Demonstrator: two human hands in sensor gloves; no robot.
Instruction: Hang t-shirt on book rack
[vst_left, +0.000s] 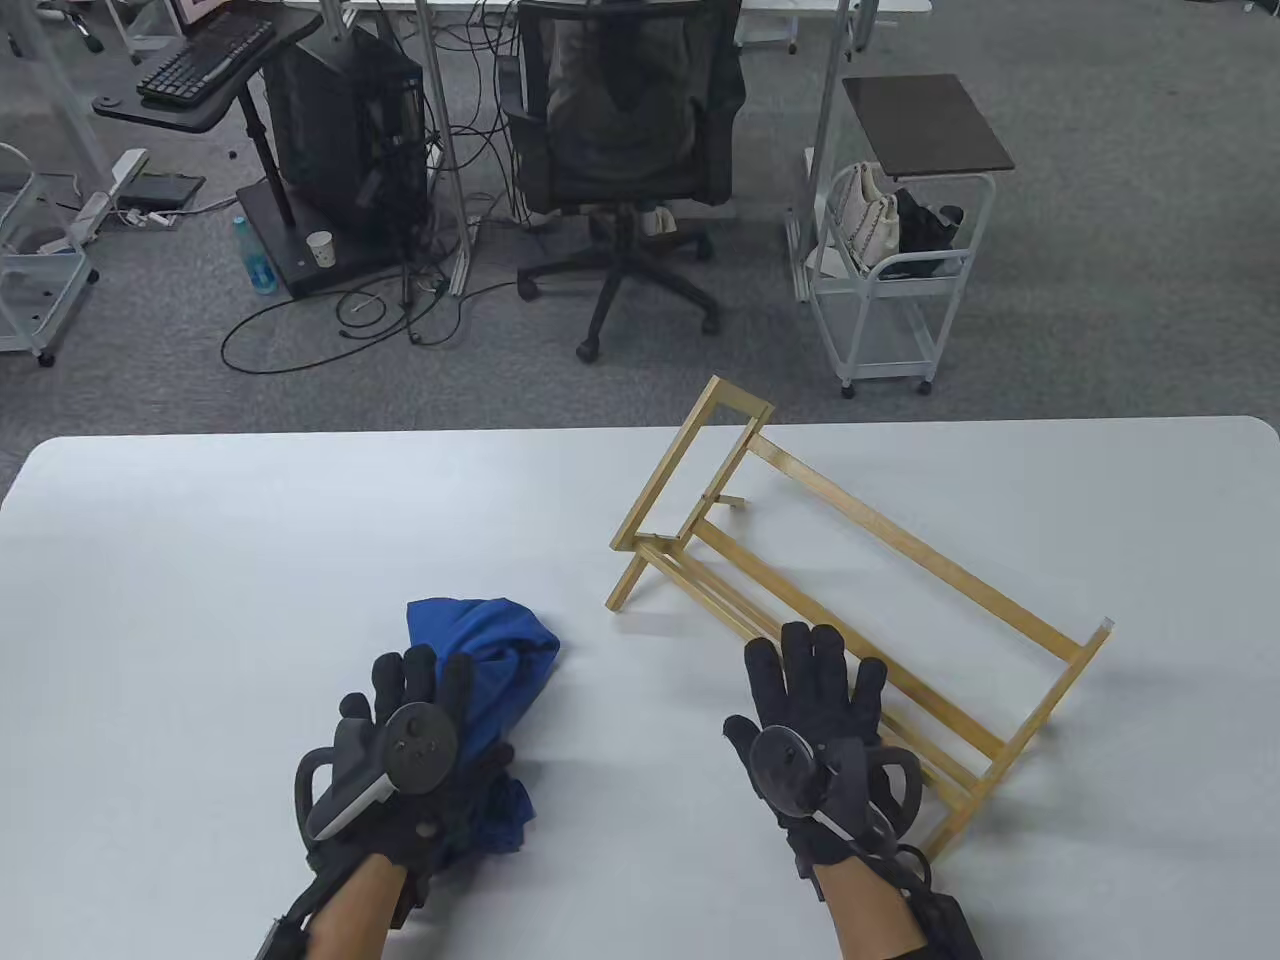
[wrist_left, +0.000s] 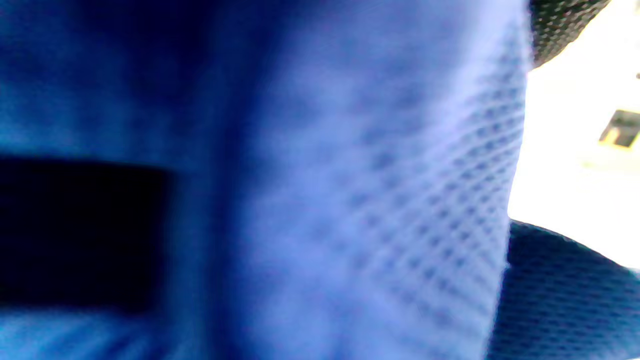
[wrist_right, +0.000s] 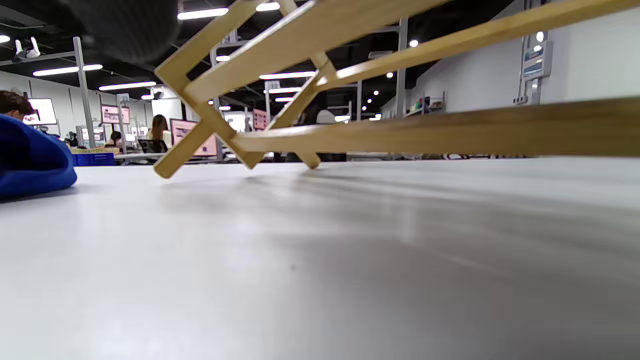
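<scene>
Table view: left hand (vst_left: 405, 740) rests on the crumpled blue t-shirt (vst_left: 495, 650), grip hidden, so I cannot tell. Right hand (vst_left: 815, 715), fingers spread flat, touches the wooden book rack (vst_left: 900, 560) beyond it.

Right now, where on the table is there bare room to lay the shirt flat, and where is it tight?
Bare table spreads left of and beyond the blue t-shirt under the left hand. A narrower strip lies between the shirt and the right hand. The right side is crowded by the wooden rack.
</scene>
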